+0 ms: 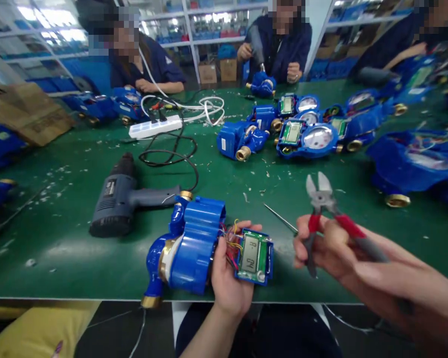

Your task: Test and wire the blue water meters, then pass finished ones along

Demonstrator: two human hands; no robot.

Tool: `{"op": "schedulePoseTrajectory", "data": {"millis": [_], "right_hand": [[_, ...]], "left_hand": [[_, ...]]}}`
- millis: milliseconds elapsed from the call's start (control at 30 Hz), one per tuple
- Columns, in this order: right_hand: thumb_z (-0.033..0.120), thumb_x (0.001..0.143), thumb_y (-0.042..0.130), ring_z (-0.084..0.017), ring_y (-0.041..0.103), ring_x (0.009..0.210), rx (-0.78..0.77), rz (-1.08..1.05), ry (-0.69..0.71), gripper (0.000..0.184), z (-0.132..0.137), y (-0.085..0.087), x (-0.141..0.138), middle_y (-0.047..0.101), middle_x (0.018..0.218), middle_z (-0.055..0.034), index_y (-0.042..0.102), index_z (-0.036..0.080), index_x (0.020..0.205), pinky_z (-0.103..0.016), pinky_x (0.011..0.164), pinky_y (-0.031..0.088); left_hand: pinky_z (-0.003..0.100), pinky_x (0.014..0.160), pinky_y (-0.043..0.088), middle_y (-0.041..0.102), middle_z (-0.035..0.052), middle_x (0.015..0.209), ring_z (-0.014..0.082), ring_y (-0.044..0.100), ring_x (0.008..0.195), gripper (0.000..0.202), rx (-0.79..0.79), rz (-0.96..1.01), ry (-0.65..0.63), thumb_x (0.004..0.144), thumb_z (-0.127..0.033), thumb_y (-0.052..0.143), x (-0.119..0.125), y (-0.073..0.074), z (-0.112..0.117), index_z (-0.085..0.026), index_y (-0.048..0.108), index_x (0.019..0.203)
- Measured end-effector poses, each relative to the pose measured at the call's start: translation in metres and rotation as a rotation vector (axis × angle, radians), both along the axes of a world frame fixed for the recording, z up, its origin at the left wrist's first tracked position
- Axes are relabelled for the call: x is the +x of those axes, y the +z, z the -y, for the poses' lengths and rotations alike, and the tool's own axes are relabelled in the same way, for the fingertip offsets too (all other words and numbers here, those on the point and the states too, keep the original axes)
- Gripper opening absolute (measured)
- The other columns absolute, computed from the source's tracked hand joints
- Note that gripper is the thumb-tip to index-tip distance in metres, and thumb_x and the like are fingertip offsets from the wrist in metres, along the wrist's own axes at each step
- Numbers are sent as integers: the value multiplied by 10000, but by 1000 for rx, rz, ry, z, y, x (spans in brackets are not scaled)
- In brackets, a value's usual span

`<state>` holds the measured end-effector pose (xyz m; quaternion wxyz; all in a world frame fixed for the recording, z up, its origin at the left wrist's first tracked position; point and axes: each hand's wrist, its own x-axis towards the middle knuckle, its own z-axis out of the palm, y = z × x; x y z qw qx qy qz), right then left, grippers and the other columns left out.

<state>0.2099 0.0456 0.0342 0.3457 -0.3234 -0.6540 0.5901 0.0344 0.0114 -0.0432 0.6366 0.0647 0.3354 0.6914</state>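
water-meter display module (253,256), lower centre of frame: held face-up in the left hand (229,286), probably to spare the wires (233,243) joining it to the adjacent meter body (194,251). right hand (358,268): grips diagonal cutters (323,199), blades parted, held clear.

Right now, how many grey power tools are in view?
2 clearly: one pistol-shaped tool lies on the green table, left of the nearest blue meter; another tool is held nose-down by the co-worker opposite. A blurred grey shape, upper right, may be a third.
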Motion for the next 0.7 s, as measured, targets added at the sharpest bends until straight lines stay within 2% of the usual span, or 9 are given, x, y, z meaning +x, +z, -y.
{"op": "schedulePoseTrajectory", "data": {"millis": [67,100,133,233,333,433,567,700], "right_hand": [[292,863,527,-200,596,985,321,358,-38,71,2,-7,7,585,997,-42,475,246,847,-303,784,541],[224,850,521,-192,579,1025,483,498,-10,66,2,-9,9,583,1044,-56,482,241,901,-279,804,527],[176,833,505,-193,566,1055,626,587,46,144,2,-11,10,582,1088,-73,485,227,966,-278,823,518],[99,821,400,-219,601,983,977,673,164,326,-2,-9,8,636,1070,-105,504,141,1127,-339,821,518],[76,895,290,-218,637,827,1264,742,211,366,-10,-2,-2,688,962,-80,605,114,1078,-368,729,527],[79,940,215,-191,631,763,1394,760,266,457,-19,4,-12,701,887,-39,660,150,1015,-380,693,521],[47,914,209,-200,621,848,1476,751,319,498,-25,9,-22,699,924,-24,678,194,990,-429,745,500],[33,915,145,-197,613,902,1513,767,358,576,-24,13,-28,687,960,-15,691,215,954,-426,784,471]], "left_hand": [[269,706,526,745,116,938,178,688,806,469,-8,-39,6,929,-429,334,0,-1,0,-141,699,991],[270,701,527,746,116,922,180,689,800,481,-12,-54,7,929,-431,324,0,-1,0,-139,701,986],[270,695,528,747,115,900,181,689,789,489,-16,-68,8,928,-433,319,0,-1,-1,-137,704,975],[270,689,528,747,101,876,177,687,760,490,-25,-93,4,924,-434,316,-1,0,-2,-141,707,961],[256,706,523,746,89,863,164,683,757,494,-19,-108,2,928,-427,305,0,1,-2,-147,711,936],[243,729,517,742,79,867,159,679,781,489,2,-108,-4,929,-430,307,-1,1,-1,-154,710,923],[264,793,505,726,69,879,170,663,824,462,34,-116,-15,924,-429,329,-2,-1,1,-161,704,913],[277,796,504,717,63,878,177,655,823,458,41,-105,-21,924,-417,323,-2,-1,1,-165,705,899]]}}
